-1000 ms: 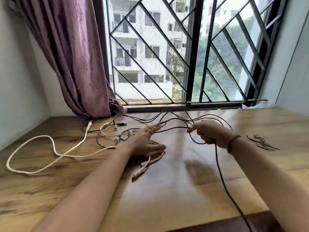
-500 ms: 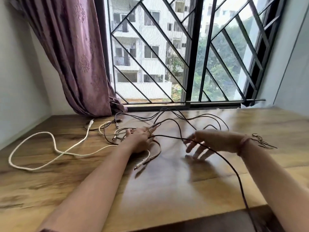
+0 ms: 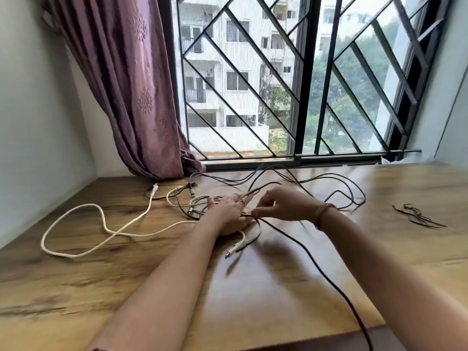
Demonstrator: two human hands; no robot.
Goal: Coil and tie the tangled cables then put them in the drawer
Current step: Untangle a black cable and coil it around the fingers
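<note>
A tangle of thin black cables [image 3: 298,182] loops over the wooden tabletop [image 3: 278,287] near the window. A white cable [image 3: 101,219] snakes across the left side. My left hand [image 3: 229,215] lies flat on the tangle, fingers spread, pressing cables down. My right hand [image 3: 286,205] is beside it, thumb and fingers pinched on a black cable [image 3: 329,282] that runs toward me and off the table's near edge. A white plug end [image 3: 235,249] sticks out below my left hand.
A small bunch of dark twist ties [image 3: 417,216] lies at the right. A purple curtain [image 3: 131,84] hangs at the back left beside the barred window [image 3: 291,79]. White walls close both sides. No drawer is in view.
My right hand has let go of the raised loops, swung left and come down next to my left hand, pinching the black cable. The left hand stayed on the tangle.
</note>
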